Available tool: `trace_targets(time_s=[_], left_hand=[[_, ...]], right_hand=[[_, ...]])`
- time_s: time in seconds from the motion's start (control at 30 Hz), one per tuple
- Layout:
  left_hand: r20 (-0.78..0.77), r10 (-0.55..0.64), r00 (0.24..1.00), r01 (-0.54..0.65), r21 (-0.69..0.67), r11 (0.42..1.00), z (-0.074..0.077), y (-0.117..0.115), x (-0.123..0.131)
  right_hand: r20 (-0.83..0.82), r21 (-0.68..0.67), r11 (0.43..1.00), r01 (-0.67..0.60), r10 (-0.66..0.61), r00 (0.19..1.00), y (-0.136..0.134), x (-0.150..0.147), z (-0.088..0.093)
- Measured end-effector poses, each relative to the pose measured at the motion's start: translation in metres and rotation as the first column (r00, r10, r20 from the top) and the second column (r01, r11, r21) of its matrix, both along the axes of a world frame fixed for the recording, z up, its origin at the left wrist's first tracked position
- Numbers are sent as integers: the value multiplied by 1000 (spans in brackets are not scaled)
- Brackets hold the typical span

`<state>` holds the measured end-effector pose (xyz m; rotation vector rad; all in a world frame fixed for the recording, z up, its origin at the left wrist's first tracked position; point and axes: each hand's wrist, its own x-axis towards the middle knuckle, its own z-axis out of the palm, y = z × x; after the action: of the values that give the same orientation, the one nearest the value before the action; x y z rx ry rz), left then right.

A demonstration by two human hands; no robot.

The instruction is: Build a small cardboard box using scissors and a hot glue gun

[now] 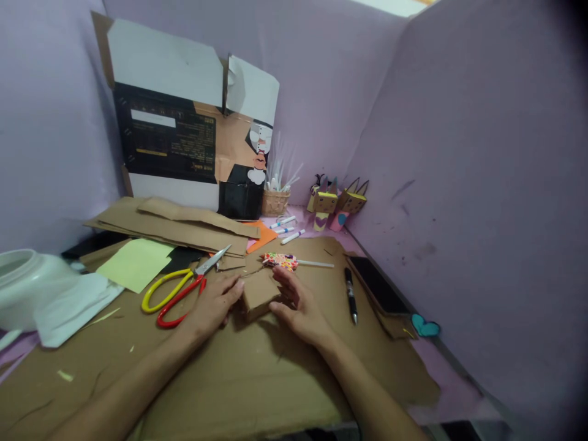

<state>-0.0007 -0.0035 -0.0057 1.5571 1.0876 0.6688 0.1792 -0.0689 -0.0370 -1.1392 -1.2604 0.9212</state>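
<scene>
A small cardboard block (258,294) sits on the cardboard-covered counter (257,380), pinched between the left grip (214,306) and the right grip (298,309). Each closes lightly on one side of the block, apparently to steady it from both flanks. The left fingers lie nearly flat against its near edge. The right fingers curl around the far side, thumb low. Both forearms reach in from the counter's front edge, wrists resting down. Scissors (179,288) lie just outside the left grip, blades pointing toward the block. A pen (350,294) and a dark phone (376,285) lie beyond the right grip, and a patterned stick (281,261) rests just behind the block, all seemingly kept within easy reach.
</scene>
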Motion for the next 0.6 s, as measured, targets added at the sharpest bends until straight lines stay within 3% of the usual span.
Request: trace_targets(time_s=[0.17,0.27,0.4,0.5,0.6], left_hand=[[-113,-5,994,14,82,997,5,-3,-2],[-179,16,984,28,241,970,6,-6,-4],[-191,33,981,12,227,974,2,-3,-10],[-150,119,981,-68,310,948,-2,-1,-13],[-184,79,980,11,444,896,-5,-6,-9]], right_hand=[[-101,-15,995,99,-100,990,4,-2,-4],[-16,36,981,190,-190,982,3,-2,-5],[98,91,965,246,-254,962,-1,-1,-2],[62,71,974,216,-220,974,-5,0,0],[41,60,992,111,-114,993,-9,-1,-1]])
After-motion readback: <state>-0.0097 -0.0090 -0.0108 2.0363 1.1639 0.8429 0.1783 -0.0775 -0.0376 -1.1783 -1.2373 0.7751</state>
